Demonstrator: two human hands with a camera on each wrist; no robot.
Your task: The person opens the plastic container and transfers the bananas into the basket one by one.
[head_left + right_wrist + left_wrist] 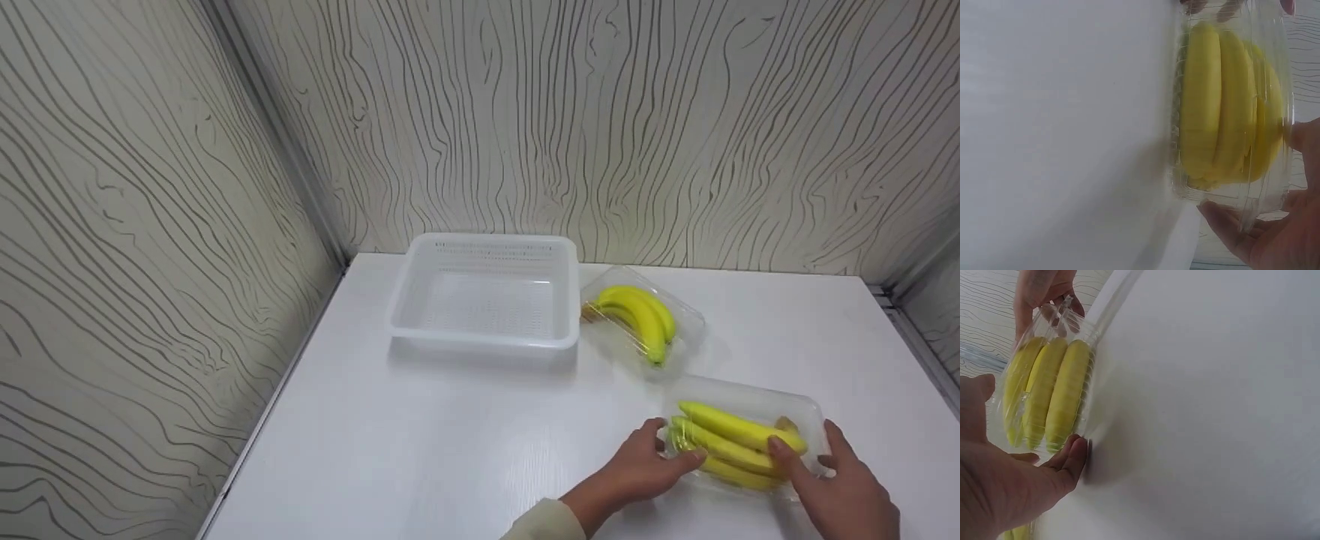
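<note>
Near the front right of the table, both hands hold a clear plastic clamshell box (791,409) with a bunch of bananas (731,427) inside. My left hand (641,465) grips the left end, thumb over the top. The right end is between the thumb and fingers of my right hand (844,484). In the left wrist view, fingertips (1077,453) of the left hand support the box's lower edge. The right wrist view shows the bananas (1202,101) through the ribbed plastic; the lid appears closed. Whether the box touches the table, I cannot tell.
A white perforated plastic basket (484,342) stands at the back of the white table (420,450). Just right of it lies another clear box (686,311) with bananas (637,311). Wood-grain patterned walls (480,120) border the table behind and at the left.
</note>
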